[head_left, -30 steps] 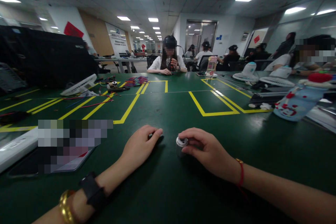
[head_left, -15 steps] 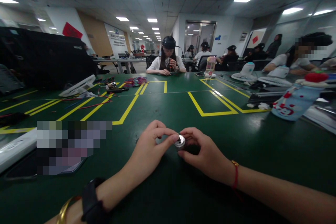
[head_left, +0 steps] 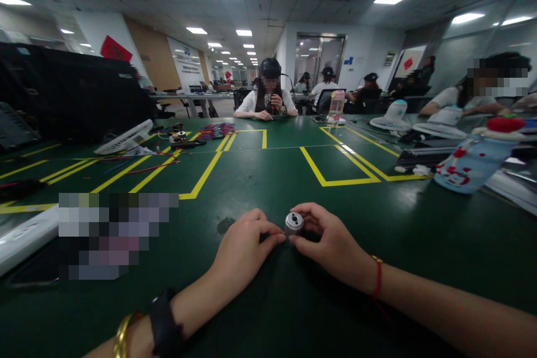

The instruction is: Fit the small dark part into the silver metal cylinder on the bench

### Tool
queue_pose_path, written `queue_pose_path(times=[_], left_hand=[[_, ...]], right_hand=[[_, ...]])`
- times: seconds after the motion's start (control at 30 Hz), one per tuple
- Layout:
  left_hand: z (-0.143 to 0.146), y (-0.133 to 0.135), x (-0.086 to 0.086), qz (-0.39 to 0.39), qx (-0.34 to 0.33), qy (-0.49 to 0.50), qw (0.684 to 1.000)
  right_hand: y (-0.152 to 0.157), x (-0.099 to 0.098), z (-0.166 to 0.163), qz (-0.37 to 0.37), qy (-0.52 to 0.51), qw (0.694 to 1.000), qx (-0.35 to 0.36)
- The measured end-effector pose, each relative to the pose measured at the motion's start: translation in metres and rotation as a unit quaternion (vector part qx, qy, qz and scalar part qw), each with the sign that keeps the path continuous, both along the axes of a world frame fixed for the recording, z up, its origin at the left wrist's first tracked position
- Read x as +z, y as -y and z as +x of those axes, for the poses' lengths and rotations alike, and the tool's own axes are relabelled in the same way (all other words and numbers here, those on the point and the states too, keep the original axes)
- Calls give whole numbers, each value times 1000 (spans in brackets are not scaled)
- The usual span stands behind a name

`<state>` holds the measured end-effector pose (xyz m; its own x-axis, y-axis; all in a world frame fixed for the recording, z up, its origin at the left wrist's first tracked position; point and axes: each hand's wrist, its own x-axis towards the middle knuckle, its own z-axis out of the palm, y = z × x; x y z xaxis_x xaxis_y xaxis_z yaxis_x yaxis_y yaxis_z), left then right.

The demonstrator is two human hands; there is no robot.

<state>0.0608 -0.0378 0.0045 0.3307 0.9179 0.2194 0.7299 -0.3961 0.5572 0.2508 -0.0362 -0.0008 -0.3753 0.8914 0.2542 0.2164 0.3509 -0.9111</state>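
Note:
My right hand (head_left: 331, 243) pinches a small silver cylinder (head_left: 294, 223), like a little motor, just above the green table (head_left: 272, 179). Its round end face points toward me. My left hand (head_left: 245, 249) is closed beside it, thumb and fingertip pressed against the cylinder's left side. What the left fingers hold, if anything, is hidden. A small dark spot (head_left: 225, 225) lies on the table left of the left hand. A black band and a gold bangle sit on my left wrist, a red cord on my right.
Yellow tape lines (head_left: 201, 176) mark boxes on the table. A white fan (head_left: 126, 137) and loose wires (head_left: 168, 159) lie at the left, a blue bottle (head_left: 474, 165) and more fans (head_left: 394, 114) at the right. A person (head_left: 268, 95) sits opposite; others sit at the right.
My left hand moved right from the table to meet the right hand. The silver cylinder was turned so that its end face points at me.

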Motion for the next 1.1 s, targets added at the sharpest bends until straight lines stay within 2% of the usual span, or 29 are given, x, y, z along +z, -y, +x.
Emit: queue_pose_path(times=[0.17, 0.27, 0.33, 0.43, 0.5, 0.6, 0.67, 0.73, 0.77, 0.83, 0.9, 0.93, 1.0, 1.03, 1.1], left_hand=[[-9, -3, 6, -21, 2, 41, 999], [-27, -8, 12, -13, 45, 64, 997], [-40, -15, 12, -6, 82, 62, 995], [-53, -25, 8, -6, 127, 49, 991], [-55, -29, 5, -12, 141, 43, 989], [-53, -31, 3, -22, 138, 40, 989], [-50, -30, 3, -25, 134, 44, 990], [-49, -29, 3, -25, 135, 48, 989], [-49, -29, 2, -25, 135, 50, 989], [-49, -29, 1, -23, 133, 52, 989], [-50, -29, 0, -19, 130, 53, 990], [-50, -29, -1, -16, 128, 52, 990], [-51, -29, -2, -10, 127, 49, 991], [-51, -29, -2, -6, 125, 49, 991], [-51, -29, -2, -2, 125, 48, 991]], right_hand=[[-1, 8, 3, 30, 38, 998, -28], [-20, 23, 29, 36, 113, 985, -128], [-43, 33, 61, 55, 198, 947, -246], [-81, 37, 122, 93, 323, 850, -406], [-101, 34, 158, 56, 381, 812, -438], [-113, 28, 186, 16, 412, 801, -435], [-111, 30, 183, 44, 420, 787, -451], [-100, 34, 162, 137, 422, 765, -466], [-92, 36, 146, 195, 414, 766, -451], [-70, 36, 106, 286, 383, 807, -346], [-43, 32, 63, 297, 358, 869, -169], [-30, 28, 43, 291, 361, 881, -92], [-9, 20, 12, 283, 370, 885, 0], [-3, 17, 2, 280, 375, 883, 22], [-1, 16, -3, 276, 380, 883, 17]])
